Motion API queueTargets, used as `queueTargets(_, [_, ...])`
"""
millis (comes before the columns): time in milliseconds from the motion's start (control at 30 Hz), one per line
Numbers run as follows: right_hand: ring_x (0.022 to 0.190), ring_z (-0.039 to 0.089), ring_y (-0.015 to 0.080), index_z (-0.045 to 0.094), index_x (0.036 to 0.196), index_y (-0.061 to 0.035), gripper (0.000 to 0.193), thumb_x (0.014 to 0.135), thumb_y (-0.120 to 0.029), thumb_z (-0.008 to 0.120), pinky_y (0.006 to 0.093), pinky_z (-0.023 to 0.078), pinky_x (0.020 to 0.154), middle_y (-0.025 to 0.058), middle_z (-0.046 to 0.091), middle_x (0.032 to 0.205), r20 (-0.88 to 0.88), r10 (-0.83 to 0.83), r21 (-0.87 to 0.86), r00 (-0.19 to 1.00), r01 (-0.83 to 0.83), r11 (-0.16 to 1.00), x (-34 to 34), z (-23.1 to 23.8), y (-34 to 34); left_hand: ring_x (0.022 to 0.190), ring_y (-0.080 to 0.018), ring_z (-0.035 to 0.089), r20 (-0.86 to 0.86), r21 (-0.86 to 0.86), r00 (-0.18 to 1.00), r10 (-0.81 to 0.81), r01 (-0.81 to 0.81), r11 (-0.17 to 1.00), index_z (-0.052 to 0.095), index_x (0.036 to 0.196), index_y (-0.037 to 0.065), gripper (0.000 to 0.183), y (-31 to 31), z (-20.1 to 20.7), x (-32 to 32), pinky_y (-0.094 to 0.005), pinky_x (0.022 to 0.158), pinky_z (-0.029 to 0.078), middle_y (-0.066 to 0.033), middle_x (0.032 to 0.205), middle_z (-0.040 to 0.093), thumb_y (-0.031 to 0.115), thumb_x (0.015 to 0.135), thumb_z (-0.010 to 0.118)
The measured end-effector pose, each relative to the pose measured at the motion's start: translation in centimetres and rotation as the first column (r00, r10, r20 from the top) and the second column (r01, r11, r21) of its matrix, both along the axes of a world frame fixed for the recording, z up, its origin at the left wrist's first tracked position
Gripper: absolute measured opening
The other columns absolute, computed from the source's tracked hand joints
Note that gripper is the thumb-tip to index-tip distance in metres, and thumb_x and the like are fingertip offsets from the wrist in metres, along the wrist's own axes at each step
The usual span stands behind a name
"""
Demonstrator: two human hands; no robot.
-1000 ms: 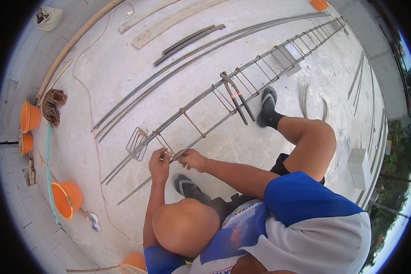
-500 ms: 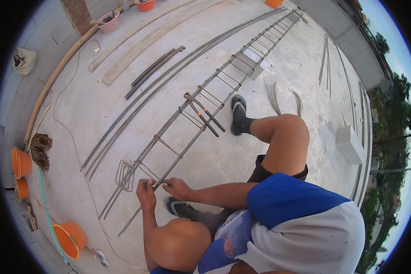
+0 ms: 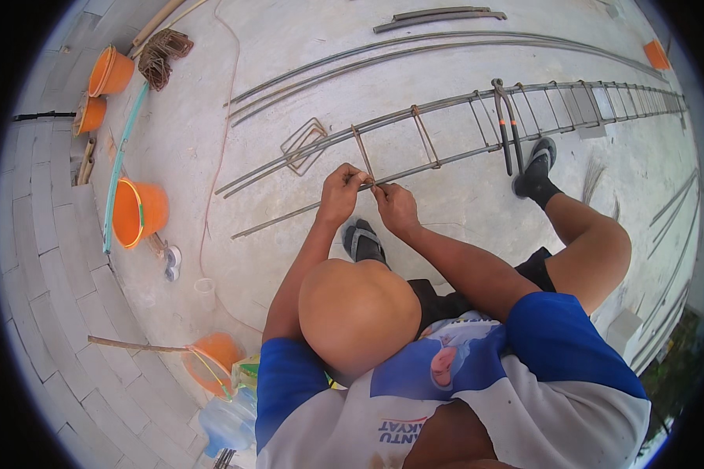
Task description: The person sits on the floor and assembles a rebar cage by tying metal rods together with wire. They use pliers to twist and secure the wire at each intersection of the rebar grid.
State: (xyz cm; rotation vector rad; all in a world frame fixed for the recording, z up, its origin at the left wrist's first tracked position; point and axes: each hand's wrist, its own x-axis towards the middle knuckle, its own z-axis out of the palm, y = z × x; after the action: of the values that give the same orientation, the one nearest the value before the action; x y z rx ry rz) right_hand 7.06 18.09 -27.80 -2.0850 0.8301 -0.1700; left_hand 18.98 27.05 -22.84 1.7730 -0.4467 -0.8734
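A ladder-like rebar frame lies in front of me, its long bars joined by square stirrups. At the near bar, around the lower corner of the stirrup closest to the frame's left end, both hands meet. My left hand is closed there, thumb and fingers pinched. Just right of it, my right hand is closed too, fingertips at the same joint. Whatever they pinch is too small to make out. Pincers with dark, orange-banded handles rest across the frame. Loose square stirrups lie under its left end.
Orange buckets and a rusty stirrup pile stand along the block wall at left. Long loose rods lie beyond the frame. Thin wires are on the floor at right. A blue water jug is at lower left.
My view has turned left, so the frame runs more crosswise and more buckets show. Both hands stay at the frame's near bar, with their fingertips closer together.
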Motion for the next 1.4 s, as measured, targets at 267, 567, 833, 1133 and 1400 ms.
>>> queueTargets(267, [0.083,0.061,0.038,0.066,0.099,-0.0057,0.023,0.092,-0.017,0.048,0.0484,0.048,0.071,0.0185,0.064,0.089,-0.106,0.204,-0.061,0.973,-0.211,0.975,-0.3,0.9,-1.1,0.092,-0.0195,0.062,0.052,0.133,0.978,-0.2,0.192,0.972,0.064,0.099,0.005,0.014,1.1,0.9,-0.6,-0.0338,0.087,0.046,-0.0082,0.094,0.067,0.012,0.089,0.058])
queueTargets(567, [0.089,0.061,0.0379,0.065,0.1,-0.0045,0.024,0.092,-0.02,0.048,0.0476,0.047,0.078,0.0189,0.065,0.095,-0.085,0.211,0.006,0.974,-0.211,0.977,-0.4,-0.4,-1.5,0.092,-0.0365,0.059,0.502,0.17,0.805,-0.317,0.267,0.949,0.059,0.09,0.004,0.013,2.5,-1.6,-1.0,-0.0412,0.082,0.048,-0.0133,0.104,0.059,0.005,0.077,0.064])
queueTargets(833, [0.063,0.059,0.041,0.066,0.076,0.0017,0.033,0.09,-0.028,0.06,0.0468,0.045,0.058,0.0222,0.059,0.065,-0.013,0.106,0.0,0.994,-0.106,0.994,0.2,0.0,-1.5,0.09,-0.0342,0.062,0.366,0.484,0.84,-0.401,0.196,0.853,0.058,0.088,0.007,0.014,1.2,-2.3,-0.6,-0.0424,0.075,0.048,-0.0131,0.101,0.061,0.017,0.082,0.064])
queueTargets(1133, [0.062,0.059,0.0393,0.067,0.078,0.0012,0.031,0.089,-0.028,0.061,0.0463,0.045,0.058,0.0216,0.06,0.064,0.023,0.094,-0.004,0.995,-0.094,0.996,0.3,0.7,-1.4,0.087,-0.0271,0.066,-0.092,0.519,0.853,-0.513,0.481,0.707,0.063,0.113,0.005,0.037,-0.3,-2.8,2.8,-0.0393,0.075,0.05,-0.0139,0.095,0.068,0.014,0.078,0.065])
queueTargets(1400, [0.063,0.06,0.039,0.067,0.081,0.0009,0.029,0.089,-0.027,0.061,0.0459,0.045,0.059,0.0217,0.06,0.065,0.018,0.098,0.008,0.995,-0.098,0.995,0.0,0.6,-1.9,0.081,-0.021,0.066,-0.371,0.257,0.926,-0.066,0.171,0.951,0.062,0.109,-0.002,0.035,-1.7,-2.9,3.5,-0.0339,0.069,0.053,-0.0132,0.09,0.068,0.012,0.077,0.066])
